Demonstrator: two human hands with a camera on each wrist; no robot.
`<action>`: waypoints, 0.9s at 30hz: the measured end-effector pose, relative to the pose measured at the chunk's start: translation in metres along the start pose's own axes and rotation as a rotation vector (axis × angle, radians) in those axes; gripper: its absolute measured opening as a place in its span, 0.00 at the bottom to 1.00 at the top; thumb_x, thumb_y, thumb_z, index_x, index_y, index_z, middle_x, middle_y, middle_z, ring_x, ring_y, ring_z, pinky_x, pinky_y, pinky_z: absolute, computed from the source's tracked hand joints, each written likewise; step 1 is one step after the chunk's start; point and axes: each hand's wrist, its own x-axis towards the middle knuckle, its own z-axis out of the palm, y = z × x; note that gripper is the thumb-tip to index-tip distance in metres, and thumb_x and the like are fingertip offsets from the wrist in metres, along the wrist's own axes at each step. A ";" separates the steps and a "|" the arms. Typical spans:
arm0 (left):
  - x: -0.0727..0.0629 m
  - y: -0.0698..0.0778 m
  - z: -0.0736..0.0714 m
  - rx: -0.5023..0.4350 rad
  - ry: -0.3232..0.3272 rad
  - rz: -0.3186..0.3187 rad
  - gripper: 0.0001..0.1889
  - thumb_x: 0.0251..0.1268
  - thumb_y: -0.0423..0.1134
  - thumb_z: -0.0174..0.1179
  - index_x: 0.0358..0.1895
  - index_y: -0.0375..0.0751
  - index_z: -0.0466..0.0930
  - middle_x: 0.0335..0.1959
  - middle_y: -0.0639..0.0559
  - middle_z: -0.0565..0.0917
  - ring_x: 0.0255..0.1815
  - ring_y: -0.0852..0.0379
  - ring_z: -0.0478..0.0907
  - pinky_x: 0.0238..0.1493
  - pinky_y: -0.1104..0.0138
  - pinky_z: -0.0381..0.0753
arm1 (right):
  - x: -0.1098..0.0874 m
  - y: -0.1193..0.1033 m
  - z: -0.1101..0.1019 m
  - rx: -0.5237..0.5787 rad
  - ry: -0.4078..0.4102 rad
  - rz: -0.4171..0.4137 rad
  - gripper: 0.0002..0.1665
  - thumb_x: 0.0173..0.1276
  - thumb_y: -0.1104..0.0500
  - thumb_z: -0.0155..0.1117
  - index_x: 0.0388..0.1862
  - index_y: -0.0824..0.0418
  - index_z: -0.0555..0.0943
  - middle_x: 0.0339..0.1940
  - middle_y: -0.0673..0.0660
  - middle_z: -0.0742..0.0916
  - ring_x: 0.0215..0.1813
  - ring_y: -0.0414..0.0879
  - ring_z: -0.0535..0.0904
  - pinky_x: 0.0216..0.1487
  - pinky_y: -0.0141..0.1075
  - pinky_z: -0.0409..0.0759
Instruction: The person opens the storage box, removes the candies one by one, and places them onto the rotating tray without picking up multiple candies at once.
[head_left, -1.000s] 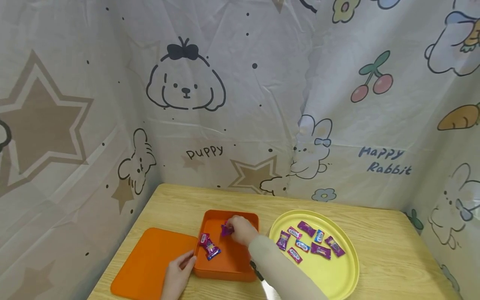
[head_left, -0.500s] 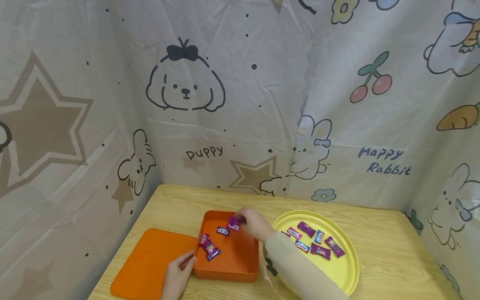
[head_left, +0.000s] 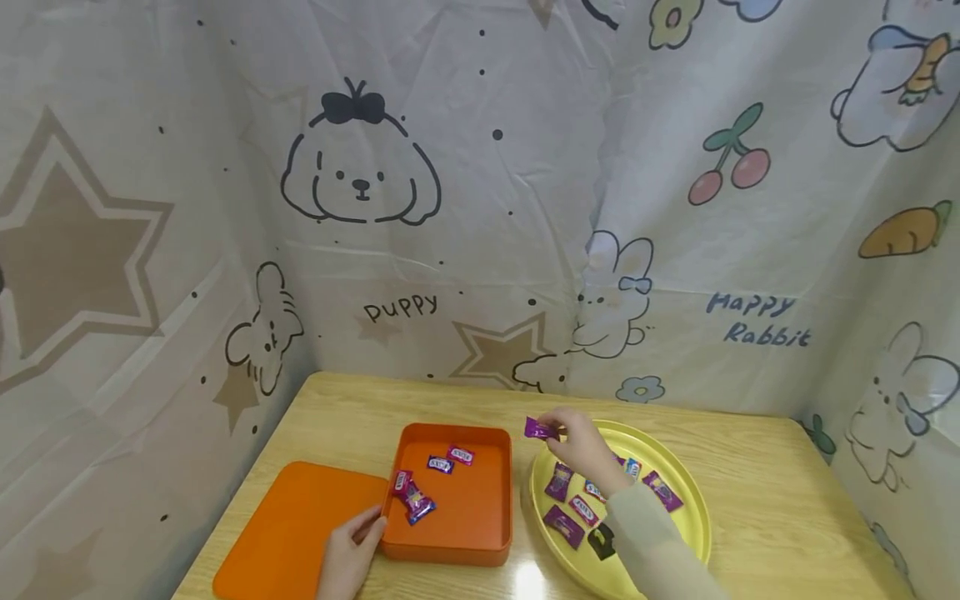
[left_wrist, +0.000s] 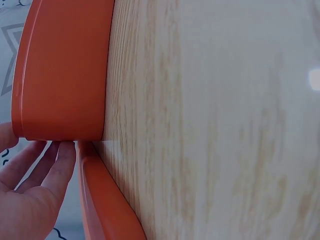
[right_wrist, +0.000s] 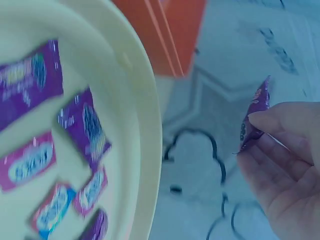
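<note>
In the head view my right hand pinches a purple wrapped candy above the far-left rim of a round yellow tray. Thumb and fingertips grip this candy's wrapper in the right wrist view. Several purple, pink and blue wrapped candies lie on the tray, some hidden by my forearm. An orange box stands left of the tray. Inside it are a blue candy, a pink candy and a small cluster at the left wall. My left hand rests its extended fingertips against the box's left side.
A flat orange lid lies on the wooden table, left of the box and close to my left hand. Patterned cloth hangs behind the table and at both sides.
My right hand has lifted the purple candy out of the orange box and carried it right to the yellow tray. A pink candy in the box has come into sight. My left hand stays put.
</note>
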 end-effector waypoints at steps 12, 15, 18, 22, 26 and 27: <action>-0.001 0.001 -0.001 0.008 0.011 0.014 0.20 0.65 0.40 0.55 0.52 0.27 0.76 0.50 0.34 0.78 0.51 0.42 0.77 0.49 0.56 0.78 | -0.048 0.044 -0.038 -0.071 0.044 0.148 0.16 0.51 0.75 0.62 0.41 0.70 0.79 0.38 0.59 0.83 0.42 0.54 0.79 0.46 0.45 0.80; 0.000 0.000 0.000 0.004 0.017 0.020 0.19 0.64 0.38 0.55 0.52 0.27 0.76 0.50 0.34 0.78 0.50 0.43 0.77 0.49 0.57 0.78 | -0.059 0.053 -0.039 -0.120 0.011 0.166 0.16 0.48 0.75 0.63 0.39 0.69 0.80 0.37 0.59 0.83 0.40 0.54 0.80 0.44 0.45 0.80; 0.000 0.000 0.000 0.007 0.018 0.024 0.19 0.64 0.38 0.55 0.52 0.26 0.76 0.50 0.33 0.78 0.49 0.43 0.78 0.48 0.58 0.78 | -0.068 0.061 -0.038 -0.153 -0.032 0.177 0.16 0.46 0.75 0.65 0.37 0.68 0.81 0.35 0.57 0.84 0.39 0.52 0.80 0.42 0.44 0.81; 0.000 -0.001 -0.001 0.015 0.014 0.024 0.19 0.64 0.39 0.55 0.52 0.27 0.76 0.50 0.33 0.78 0.49 0.43 0.78 0.48 0.57 0.78 | -0.078 0.072 -0.035 -0.146 -0.111 0.188 0.15 0.44 0.76 0.65 0.34 0.68 0.81 0.32 0.56 0.84 0.37 0.51 0.80 0.41 0.43 0.81; 0.000 0.000 0.000 0.017 0.016 0.022 0.19 0.64 0.39 0.55 0.52 0.27 0.76 0.50 0.34 0.78 0.50 0.43 0.77 0.48 0.57 0.78 | -0.085 0.079 -0.030 -0.119 -0.172 0.201 0.15 0.43 0.77 0.64 0.33 0.67 0.81 0.31 0.55 0.84 0.36 0.51 0.79 0.41 0.45 0.80; 0.000 0.000 0.000 0.016 0.018 0.022 0.19 0.64 0.39 0.55 0.52 0.27 0.76 0.50 0.34 0.78 0.50 0.43 0.77 0.49 0.57 0.78 | -0.086 0.080 -0.029 -0.116 -0.181 0.202 0.16 0.42 0.78 0.64 0.32 0.67 0.81 0.31 0.55 0.83 0.36 0.51 0.79 0.40 0.45 0.80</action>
